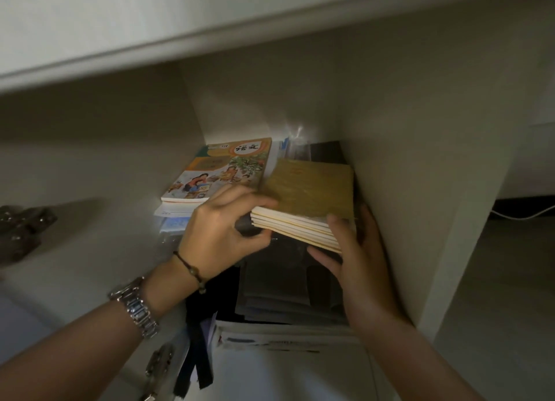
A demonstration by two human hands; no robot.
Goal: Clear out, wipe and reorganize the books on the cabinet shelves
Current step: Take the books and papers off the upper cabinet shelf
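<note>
Dim cabinet shelf [99,235] surrounded my hands: left hand [222,235] and right hand [360,250] fingers clamped the yellow-covered book stack [309,199], apparently clearing out; next, I judged, lift it free.

left hand [223,235] fingers curled, gripping | right hand [357,259] thumb up, gripping

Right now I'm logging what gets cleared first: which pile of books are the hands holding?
The pile topped by the plain mustard-yellow book, on the right against the cabinet wall. Left hand and right hand grip its near edge; the picture-covered textbook pile lies untouched.
</note>
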